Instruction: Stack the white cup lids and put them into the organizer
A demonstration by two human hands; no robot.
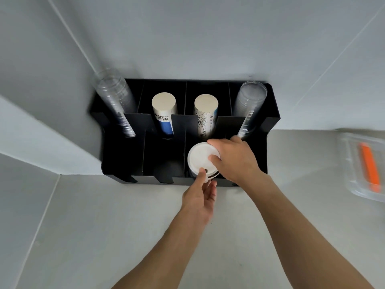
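A stack of white cup lids (200,157) stands in the third front slot of the black organizer (270,113), counted from the left. My right hand (235,159) grips the stack from the right, with fingers on its top and far edge. From the front, my left hand (201,195) pinches the near edge of the lids between thumb and fingers. Only the top lid and a few rims under it show; the lower part of the stack is hidden by the slot wall.
The back row of the organizer holds clear plastic cups (116,105) at the left, two paper cup stacks (164,113) (205,115) in the middle and more clear cups (249,107) at the right. A clear container with an orange item (368,167) lies on the counter at the right.
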